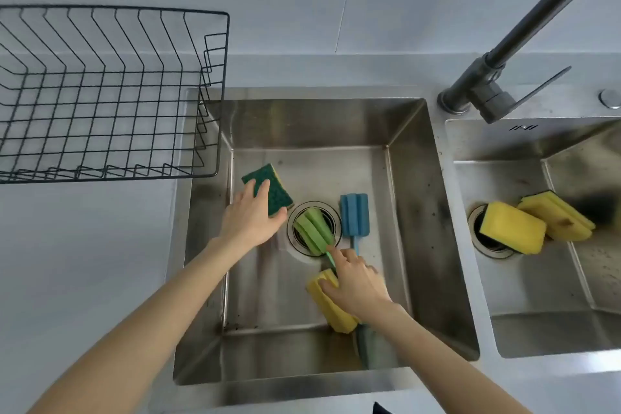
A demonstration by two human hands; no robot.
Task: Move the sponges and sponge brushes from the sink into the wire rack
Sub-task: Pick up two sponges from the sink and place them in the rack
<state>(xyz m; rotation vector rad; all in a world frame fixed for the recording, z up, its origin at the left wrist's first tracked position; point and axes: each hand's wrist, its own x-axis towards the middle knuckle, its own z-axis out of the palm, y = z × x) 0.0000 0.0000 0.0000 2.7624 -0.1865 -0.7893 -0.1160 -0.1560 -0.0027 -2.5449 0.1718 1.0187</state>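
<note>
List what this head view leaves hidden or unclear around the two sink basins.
- Green brush handle: mostly covered by the right hand.
- Blue brush handle: its end passes behind that hand.
- Yellow sponge: partly under the right hand; whether gripped is unclear.
- Green-topped sponge: left hand hides its near edge.
- Right basin: cut off by the frame's right edge.
- Wire rack: left part cropped.

I have one head-worn wide-angle view, angled steeply down and forward, close over the stainless steel double sink [408, 212]; the black wire rack [111, 94] sits upper left, the dark grey faucet [504, 77] upper right.
</note>
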